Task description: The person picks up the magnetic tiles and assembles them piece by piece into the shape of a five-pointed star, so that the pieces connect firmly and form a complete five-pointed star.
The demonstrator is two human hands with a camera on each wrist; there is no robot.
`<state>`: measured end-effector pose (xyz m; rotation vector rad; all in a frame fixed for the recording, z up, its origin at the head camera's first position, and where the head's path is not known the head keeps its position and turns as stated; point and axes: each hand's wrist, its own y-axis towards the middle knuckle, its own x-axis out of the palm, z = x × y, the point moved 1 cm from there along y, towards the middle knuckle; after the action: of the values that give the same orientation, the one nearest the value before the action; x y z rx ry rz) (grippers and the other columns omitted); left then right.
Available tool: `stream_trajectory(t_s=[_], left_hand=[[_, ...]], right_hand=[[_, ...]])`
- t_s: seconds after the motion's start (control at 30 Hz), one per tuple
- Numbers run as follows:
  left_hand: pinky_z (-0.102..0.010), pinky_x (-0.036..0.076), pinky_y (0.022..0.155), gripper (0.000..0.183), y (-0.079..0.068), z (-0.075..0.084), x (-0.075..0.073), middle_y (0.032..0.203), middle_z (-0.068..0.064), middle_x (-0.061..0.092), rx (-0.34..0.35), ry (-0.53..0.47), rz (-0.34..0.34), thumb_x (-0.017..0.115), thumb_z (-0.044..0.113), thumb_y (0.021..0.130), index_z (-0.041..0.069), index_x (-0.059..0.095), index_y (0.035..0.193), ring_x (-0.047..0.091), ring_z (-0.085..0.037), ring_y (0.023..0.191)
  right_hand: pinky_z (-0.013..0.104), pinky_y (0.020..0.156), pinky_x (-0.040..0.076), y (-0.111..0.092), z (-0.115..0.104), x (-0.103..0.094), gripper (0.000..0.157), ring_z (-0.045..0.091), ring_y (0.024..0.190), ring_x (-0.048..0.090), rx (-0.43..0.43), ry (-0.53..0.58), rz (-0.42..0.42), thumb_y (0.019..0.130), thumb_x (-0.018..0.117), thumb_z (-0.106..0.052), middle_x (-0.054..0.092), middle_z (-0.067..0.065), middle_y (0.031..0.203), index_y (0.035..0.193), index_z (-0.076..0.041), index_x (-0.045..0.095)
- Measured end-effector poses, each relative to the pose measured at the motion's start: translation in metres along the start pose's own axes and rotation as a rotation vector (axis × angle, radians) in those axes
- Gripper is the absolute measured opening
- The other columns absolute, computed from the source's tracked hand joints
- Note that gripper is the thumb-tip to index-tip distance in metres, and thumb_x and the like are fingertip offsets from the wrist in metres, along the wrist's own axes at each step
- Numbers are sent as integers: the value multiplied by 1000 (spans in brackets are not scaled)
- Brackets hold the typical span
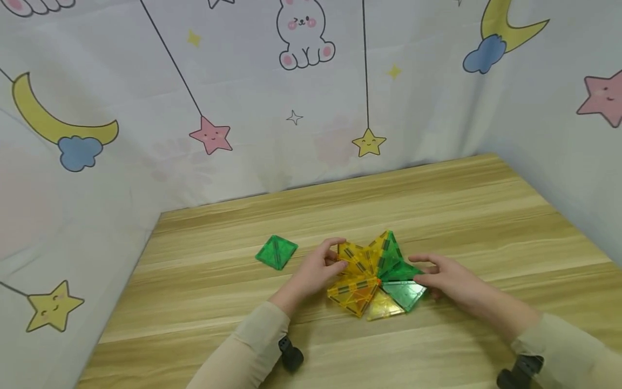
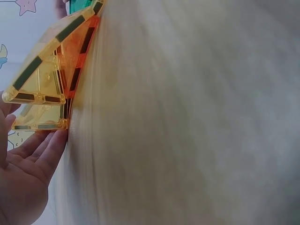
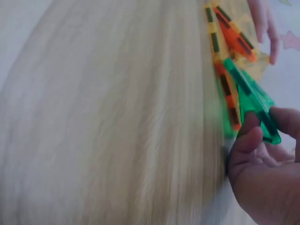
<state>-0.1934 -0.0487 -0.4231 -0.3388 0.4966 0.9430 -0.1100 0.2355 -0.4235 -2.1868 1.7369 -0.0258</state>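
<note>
Translucent magnetic tiles form a star-like cluster in the middle of the table, with yellow tiles (image 1: 357, 258) on the left and green on the right. My left hand (image 1: 311, 273) holds the cluster's left side, its thumb and fingers around a raised yellow tile (image 2: 40, 115). On the other side, my right hand (image 1: 452, 281) pinches a green triangular tile (image 3: 255, 101) between thumb and fingers. A paler green tile (image 1: 405, 294) lies below that one, beside a flat yellow tile (image 1: 384, 307). Orange tiles (image 3: 227, 96) stand tilted among the yellow ones.
Left of the cluster, a separate green diamond shape (image 1: 277, 252) rests on the wood-grain table (image 1: 218, 319). A printed fabric backdrop (image 1: 252, 81) rises behind the table's far edge and along its sides.
</note>
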Motion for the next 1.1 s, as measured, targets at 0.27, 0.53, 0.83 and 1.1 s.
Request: stream_trajectory(t_s=[0.27, 0.53, 0.83, 1.1], left_hand=[[-34, 48, 76, 49, 0, 0, 1, 102, -3, 60, -5, -22, -7, 58, 25, 94, 19, 42, 140, 59, -14, 88], [-35, 48, 76, 51, 0, -2, 1, 102, -6, 60, -28, -71, -1, 59, 24, 94, 16, 39, 141, 59, -16, 88], [-36, 48, 78, 61, 1, -3, 0, 105, -7, 58, -61, -95, -10, 62, 27, 92, 12, 32, 144, 59, -18, 94], [-38, 48, 85, 74, -4, 2, 1, 126, -14, 48, -52, -79, -15, 68, 25, 87, 12, 26, 147, 56, -22, 104]], right_hand=[[35, 74, 50, -2, 2, 5, 50, 19, 89, 59, -23, 259, -56, 96, 51, -12, 57, 10, 110, 134, 11, 29], [30, 71, 49, -1, 7, 6, 44, 14, 81, 57, -36, 343, -13, 97, 45, -8, 59, 5, 102, 131, 13, 27], [29, 75, 48, 1, 6, 9, 47, 13, 86, 58, -17, 391, 18, 98, 41, -9, 55, 5, 105, 134, 14, 21], [26, 71, 47, 2, 5, 11, 42, 10, 83, 57, -4, 451, 38, 100, 40, -10, 55, 2, 102, 131, 13, 23]])
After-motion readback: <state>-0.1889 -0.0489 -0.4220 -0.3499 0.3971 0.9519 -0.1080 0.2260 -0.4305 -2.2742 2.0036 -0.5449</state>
